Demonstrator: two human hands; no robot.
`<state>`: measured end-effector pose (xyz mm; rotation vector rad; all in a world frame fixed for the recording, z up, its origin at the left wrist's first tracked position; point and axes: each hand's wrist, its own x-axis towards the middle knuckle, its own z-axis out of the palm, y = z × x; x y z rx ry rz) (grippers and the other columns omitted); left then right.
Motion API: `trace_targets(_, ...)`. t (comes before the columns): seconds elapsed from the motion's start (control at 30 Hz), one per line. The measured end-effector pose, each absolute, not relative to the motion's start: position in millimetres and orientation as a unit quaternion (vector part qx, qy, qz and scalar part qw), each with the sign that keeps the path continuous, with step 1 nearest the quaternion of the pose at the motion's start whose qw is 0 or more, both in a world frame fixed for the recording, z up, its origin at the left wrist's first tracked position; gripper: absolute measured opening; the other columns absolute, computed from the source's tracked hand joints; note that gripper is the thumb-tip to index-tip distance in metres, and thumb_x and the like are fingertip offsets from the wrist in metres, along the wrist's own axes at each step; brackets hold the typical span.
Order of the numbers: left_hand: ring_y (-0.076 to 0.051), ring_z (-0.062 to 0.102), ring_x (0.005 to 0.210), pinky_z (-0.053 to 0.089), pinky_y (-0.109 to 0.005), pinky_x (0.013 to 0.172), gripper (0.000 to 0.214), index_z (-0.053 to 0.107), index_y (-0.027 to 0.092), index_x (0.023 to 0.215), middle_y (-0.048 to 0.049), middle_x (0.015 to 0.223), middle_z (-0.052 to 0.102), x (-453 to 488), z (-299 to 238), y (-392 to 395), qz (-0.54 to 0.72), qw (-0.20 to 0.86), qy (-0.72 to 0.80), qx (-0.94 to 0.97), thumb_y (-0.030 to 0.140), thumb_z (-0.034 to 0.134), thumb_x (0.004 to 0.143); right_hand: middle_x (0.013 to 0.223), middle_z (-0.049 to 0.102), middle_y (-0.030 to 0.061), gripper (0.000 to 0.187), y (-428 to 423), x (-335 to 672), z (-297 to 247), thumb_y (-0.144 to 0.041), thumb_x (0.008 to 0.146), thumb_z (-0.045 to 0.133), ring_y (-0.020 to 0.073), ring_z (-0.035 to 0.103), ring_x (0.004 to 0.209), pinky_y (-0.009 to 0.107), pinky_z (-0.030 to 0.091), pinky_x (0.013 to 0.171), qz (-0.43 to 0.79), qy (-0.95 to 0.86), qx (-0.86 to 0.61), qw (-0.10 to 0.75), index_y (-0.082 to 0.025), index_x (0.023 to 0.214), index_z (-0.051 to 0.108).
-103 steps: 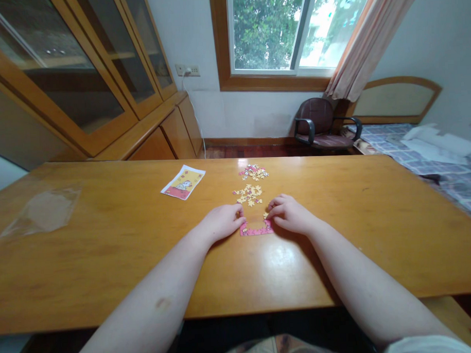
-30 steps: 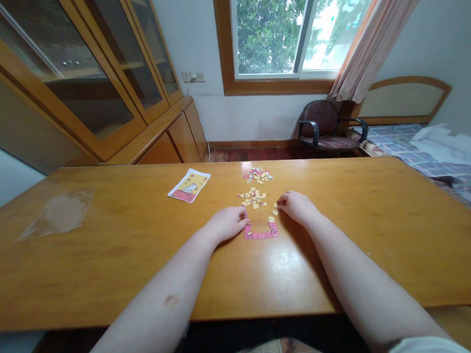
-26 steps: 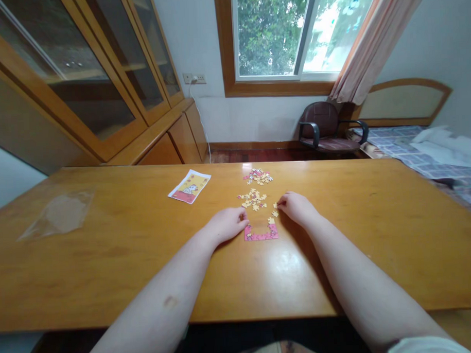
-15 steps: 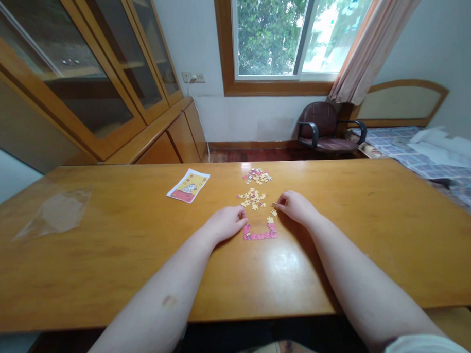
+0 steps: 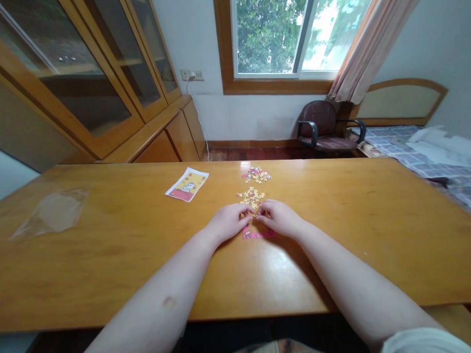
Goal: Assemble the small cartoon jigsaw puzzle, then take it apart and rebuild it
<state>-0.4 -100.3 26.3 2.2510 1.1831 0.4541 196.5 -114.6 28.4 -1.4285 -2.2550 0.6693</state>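
Counter: long honey-wood counter, bearing both forearms.
Pieces: yellow-and-pink cardboard jigsaw pieces, heaped at 12 o'clock from the hands, within easy reach.
Border: pink jigsaw border, at 6 o'clock, partly under the hands.
Left grip: curled, nearly closed; any held piece hidden.
Right grip: curled, fingertips almost meeting the left's; cannot tell whether it holds anything.

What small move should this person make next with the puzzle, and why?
Probably lift the right hand slightly to check the join. It and the left hand meet over the pink jigsaw border, hiding that spot, though I can't tell whether they hold a piece. The loose yellow pieces lie just beyond, close by.
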Motion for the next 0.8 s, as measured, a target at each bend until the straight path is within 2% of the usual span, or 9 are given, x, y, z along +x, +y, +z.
trace_targets(0.13, -0.015, 0.057, 0.074, 0.042, -0.025, 0.068, 0.017, 0.068, 0.021, 0.085, -0.0004, 0.083, 0.067, -1, 29, -100, 0.169, 0.269, 0.424, 0.848, 0.031, 0.055, 0.083, 0.078, 0.059, 0.0013, 0.009, -115, 195, 25, -0.021, 0.082, 0.061, 0.0119, 0.052, 0.071, 0.022, 0.037, 0.067, 0.237, -0.806, -0.509, 0.189, -0.016, 0.075, 0.062)
trace_targets(0.33, -0.016, 0.058, 0.073, 0.043, -0.026, 0.066, 0.019, 0.067, 0.019, 0.083, -0.0013, 0.08, 0.068, -3, 25, -95, 0.16, 0.271, 0.466, 0.827, 0.033, 0.054, 0.081, 0.083, 0.062, 0.0029, 0.01, -117, 194, 27, -0.024, 0.084, 0.06, 0.013, 0.054, 0.075, 0.023, 0.039, 0.07, 0.23, -0.806, -0.514, 0.184, -0.016, 0.08, 0.065)
trace_targets(0.63, -0.018, 0.063, 0.077, 0.047, -0.027, 0.068, 0.024, 0.069, 0.018, 0.086, -0.0033, 0.083, 0.071, -10, 17, -85, 0.15, 0.328, 0.523, 0.772, 0.036, 0.058, 0.077, 0.095, 0.065, 0.0051, 0.025, -119, 198, 25, -0.029, 0.086, 0.058, 0.0169, 0.06, 0.085, 0.026, 0.044, 0.079, 0.258, -0.866, -0.414, 0.111, -0.025, 0.106, 0.071)
trace_targets(0.8, -0.018, 0.063, 0.075, 0.046, -0.026, 0.065, 0.023, 0.069, 0.018, 0.085, -0.0027, 0.081, 0.071, -8, 15, -85, 0.14, 0.339, 0.516, 0.774, 0.036, 0.058, 0.076, 0.096, 0.066, 0.005, 0.026, -119, 198, 23, -0.03, 0.087, 0.057, 0.0171, 0.061, 0.086, 0.026, 0.044, 0.081, 0.265, -0.866, -0.412, 0.103, -0.026, 0.108, 0.071)
